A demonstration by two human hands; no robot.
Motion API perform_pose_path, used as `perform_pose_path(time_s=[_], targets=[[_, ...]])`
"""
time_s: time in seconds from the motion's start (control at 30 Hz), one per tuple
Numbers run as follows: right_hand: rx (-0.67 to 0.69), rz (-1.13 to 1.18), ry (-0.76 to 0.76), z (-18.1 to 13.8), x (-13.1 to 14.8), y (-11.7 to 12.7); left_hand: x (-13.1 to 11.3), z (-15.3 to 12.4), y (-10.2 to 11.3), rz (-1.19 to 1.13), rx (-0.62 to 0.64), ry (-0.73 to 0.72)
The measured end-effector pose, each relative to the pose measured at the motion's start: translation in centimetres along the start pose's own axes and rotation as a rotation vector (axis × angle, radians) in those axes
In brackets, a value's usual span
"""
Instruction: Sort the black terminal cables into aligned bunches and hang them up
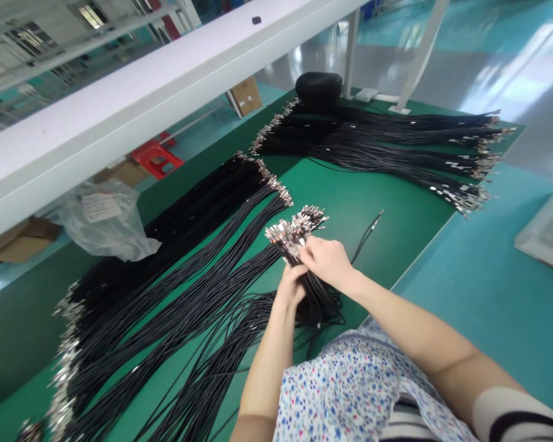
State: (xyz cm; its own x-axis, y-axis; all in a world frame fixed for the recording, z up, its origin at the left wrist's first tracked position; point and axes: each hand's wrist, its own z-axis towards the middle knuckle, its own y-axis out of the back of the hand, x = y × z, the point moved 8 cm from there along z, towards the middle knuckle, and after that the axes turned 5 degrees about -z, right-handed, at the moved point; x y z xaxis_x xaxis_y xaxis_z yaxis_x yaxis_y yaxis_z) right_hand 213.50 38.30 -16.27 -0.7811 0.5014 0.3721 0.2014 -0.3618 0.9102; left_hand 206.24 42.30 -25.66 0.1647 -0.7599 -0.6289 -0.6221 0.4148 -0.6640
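Observation:
A thick bundle of black cables (320,298) with shiny metal connector ends stands gathered in front of me, its tips pointing up and away. My left hand (292,283) is wrapped round the bundle just below the connectors. Higher up, my right hand (326,259) closes its fingers at the connector ends on the bundle's right side; whether it pinches one cable or several is hidden. Beside my right hand, a loose cable end (373,224) lies on the green table (350,193). More black cables (225,276) lie in long rows to the left.
Another spread of black cables (378,138) covers the table's far right, near a black rounded case (319,86). A white shelf beam (166,80) crosses above the table. A clear plastic bag (105,218) hangs at the left, and a red stool (159,156) stands beyond.

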Motion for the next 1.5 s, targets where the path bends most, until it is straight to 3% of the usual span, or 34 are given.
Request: perform_pose_path(time_s=[0.13,0.23,0.27,0.37,0.43,0.5,0.67,0.73,0.87,0.97,1.07,1.17,1.33,1.5], targets=[[0.025,0.346,-0.083,0.6,-2.8,-1.0,0.7,0.5,-1.4,0.120,0.128,0.084],[0.197,0.584,-0.243,0.6,-8.8,-3.7,1.5,1.5,-1.9,0.214,0.080,0.073],[0.231,0.528,-0.372,0.2,-12.0,-4.7,1.7,1.9,-1.6,0.215,0.036,0.068],[0.282,-0.006,-0.780,-2.1,-21.7,-6.3,2.2,2.8,-0.6,0.161,-0.068,0.095],[0.368,-0.183,-0.882,-3.3,-25.0,-7.7,2.3,3.1,-0.3,0.118,-0.078,0.124],[0.412,-0.190,-0.885,-3.5,-26.0,-9.2,2.3,3.3,-0.1,0.095,-0.071,0.147],[0.453,-0.110,-0.897,-2.4,-24.7,-10.7,1.3,3.4,0.6,0.062,-0.164,0.069],[0.448,-0.079,-0.818,-1.9,-23.2,-10.4,0.9,3.2,0.8,0.034,-0.209,0.013],[0.382,0.262,-0.428,-1.6,-16.5,-8.5,0.8,3.0,0.6,0.026,-0.213,-0.031],[0.433,0.530,-0.152,-2.8,-10.5,-6.6,0.6,2.5,0.0,0.089,-0.163,-0.075],[0.496,0.589,0.007,-3.8,-6.7,-5.2,0.5,1.7,-0.7,0.120,-0.080,-0.091],[0.483,0.596,0.037,-4.0,-5.4,-4.5,0.4,0.7,-1.2,0.128,-0.025,-0.102],[0.271,0.533,0.022,-3.5,-5.3,-2.4,-0.1,-0.3,-0.6,0.188,-0.102,-0.166],[0.243,0.465,0.123,-3.7,-4.3,-1.7,0.6,-0.9,-1.6,0.093,0.068,-0.036]])
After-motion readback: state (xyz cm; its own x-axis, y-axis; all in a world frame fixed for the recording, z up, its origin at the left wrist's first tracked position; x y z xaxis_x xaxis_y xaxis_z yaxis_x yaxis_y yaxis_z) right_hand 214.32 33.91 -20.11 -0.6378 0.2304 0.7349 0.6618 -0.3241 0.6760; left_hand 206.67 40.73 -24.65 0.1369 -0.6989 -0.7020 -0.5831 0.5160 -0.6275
